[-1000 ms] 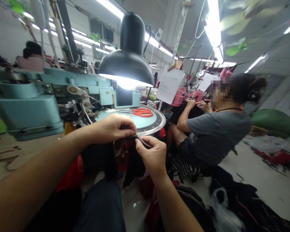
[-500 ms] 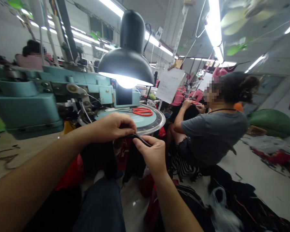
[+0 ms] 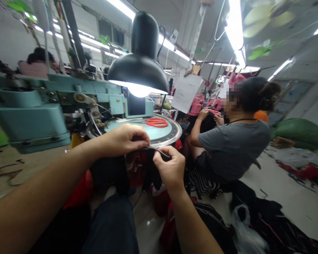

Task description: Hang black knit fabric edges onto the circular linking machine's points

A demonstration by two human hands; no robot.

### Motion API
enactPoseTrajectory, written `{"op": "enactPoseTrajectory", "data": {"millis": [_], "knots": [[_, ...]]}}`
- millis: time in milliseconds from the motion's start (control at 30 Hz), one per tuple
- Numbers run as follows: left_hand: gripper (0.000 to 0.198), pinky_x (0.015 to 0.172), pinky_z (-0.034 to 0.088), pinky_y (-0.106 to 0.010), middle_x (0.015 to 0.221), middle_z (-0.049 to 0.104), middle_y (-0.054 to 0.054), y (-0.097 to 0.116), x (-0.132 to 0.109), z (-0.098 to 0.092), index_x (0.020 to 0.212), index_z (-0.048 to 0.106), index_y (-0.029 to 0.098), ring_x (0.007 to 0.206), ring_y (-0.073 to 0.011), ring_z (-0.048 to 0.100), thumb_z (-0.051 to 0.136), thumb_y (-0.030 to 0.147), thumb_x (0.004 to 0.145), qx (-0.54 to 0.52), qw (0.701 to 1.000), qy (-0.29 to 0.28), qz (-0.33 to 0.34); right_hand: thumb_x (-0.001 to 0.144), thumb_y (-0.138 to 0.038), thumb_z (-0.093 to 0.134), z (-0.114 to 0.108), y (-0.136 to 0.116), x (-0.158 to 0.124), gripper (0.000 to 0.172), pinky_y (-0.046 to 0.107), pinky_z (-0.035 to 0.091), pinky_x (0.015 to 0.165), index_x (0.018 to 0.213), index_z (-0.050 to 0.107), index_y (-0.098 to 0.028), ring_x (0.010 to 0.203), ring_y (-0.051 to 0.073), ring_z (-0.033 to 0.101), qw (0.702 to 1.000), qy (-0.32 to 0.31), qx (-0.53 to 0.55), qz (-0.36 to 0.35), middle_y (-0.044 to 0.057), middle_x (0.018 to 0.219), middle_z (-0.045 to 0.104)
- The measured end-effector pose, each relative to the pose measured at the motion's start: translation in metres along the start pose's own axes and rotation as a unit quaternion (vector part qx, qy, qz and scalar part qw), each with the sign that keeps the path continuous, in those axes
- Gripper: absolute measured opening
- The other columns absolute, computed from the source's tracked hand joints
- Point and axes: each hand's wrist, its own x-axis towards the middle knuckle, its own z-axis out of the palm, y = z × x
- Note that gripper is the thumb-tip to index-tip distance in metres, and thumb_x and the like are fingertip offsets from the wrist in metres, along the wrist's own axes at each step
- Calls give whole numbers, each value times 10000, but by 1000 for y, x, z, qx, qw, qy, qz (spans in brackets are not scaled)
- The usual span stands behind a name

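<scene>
My left hand (image 3: 124, 140) and my right hand (image 3: 171, 172) are close together, pinching a thin dark strip of knitted fabric (image 3: 159, 150) between them. The strip runs taut from the left fingertips to the right thumb and forefinger. Below the hands, dark knitted fabric (image 3: 108, 174) hangs down over my lap. Just behind my left hand lies the steel rim of a round teal machine dial (image 3: 173, 135). Red-handled scissors (image 3: 156, 122) rest on that dial, out of reach of my fingertips' grip and not touched.
A teal linking machine (image 3: 29, 120) fills the left side, with a black desk lamp (image 3: 139, 60) above the dial. A seated co-worker in a grey T-shirt (image 3: 233, 148) works at the right. Bags and garments (image 3: 249, 215) lie on the floor at lower right.
My right hand has shifted slightly right and up, drawing the strip straighter and thinner between my fingers. The co-worker's head has turned a little.
</scene>
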Motion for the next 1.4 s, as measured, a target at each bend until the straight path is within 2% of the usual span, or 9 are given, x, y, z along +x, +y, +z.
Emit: {"op": "enactPoseTrajectory", "data": {"millis": [133,333,567,733,1000,1167,1267,1333,1400], "knots": [[342,737,491,-235,868,732,-22,0,1,-1,886,733,182,795,-167,647,579,484,839,3,1000,-10,-2,809,-343,684,-6,0,1,238,234,445,533,669,717,-153,534,126,549,995,-78,54,31,-17,576,640],[323,750,495,-248,871,735,-23,-2,0,-1,882,732,192,808,-178,652,589,478,839,4,1000,0,-10,804,-302,678,-8,-1,2,162,248,480,620,745,722,-158,612,138,577,1000,11,20,-3,-8,654,670],[303,755,501,-238,878,733,-25,-9,-3,-1,892,733,184,812,-172,649,595,452,856,-8,1000,-1,-1,814,-331,667,-13,-2,1,225,237,444,556,690,717,-150,556,127,549,999,-43,13,5,-8,595,640],[303,742,497,-223,883,730,-26,-12,-5,-5,897,736,181,803,-160,643,597,449,876,-23,999,-16,24,813,-309,668,-14,-6,-5,194,232,445,541,706,722,-156,543,123,542,999,-28,9,-18,-16,592,632],[300,752,494,-231,887,728,-24,-13,-8,-9,890,723,179,811,-165,648,594,447,855,-7,1000,-13,7,807,-282,660,-3,-4,1,136,271,527,685,777,737,-173,661,159,633,999,5,-11,-29,9,706,712],[267,732,481,-231,850,710,-15,-14,-9,-10,864,701,181,786,-163,635,576,412,818,11,1000,-7,-12,724,-312,709,-56,18,13,146,294,532,598,739,744,-171,658,188,622,993,-30,-102,58,35,699,689],[226,690,464,-230,800,680,-6,-14,-7,-12,825,679,185,743,-160,604,561,374,790,21,999,-25,-20,714,-394,750,-92,32,16,234,278,508,486,799,731,-177,604,180,609,986,-85,-10,145,21,706,668],[186,657,451,-227,771,655,-3,-13,-3,-14,798,661,184,722,-159,585,561,336,763,18,998,-52,-27,718,-408,785,-101,33,17,252,274,508,510,823,734,-185,611,173,616,986,-110,5,125,13,718,677],[170,624,435,-219,750,633,3,-11,0,-18,803,661,182,699,-153,564,570,313,746,1,996,-88,-27,742,-378,791,-97,26,18,200,288,523,591,785,754,-186,644,177,631,990,-125,-48,46,21,706,694]]}}
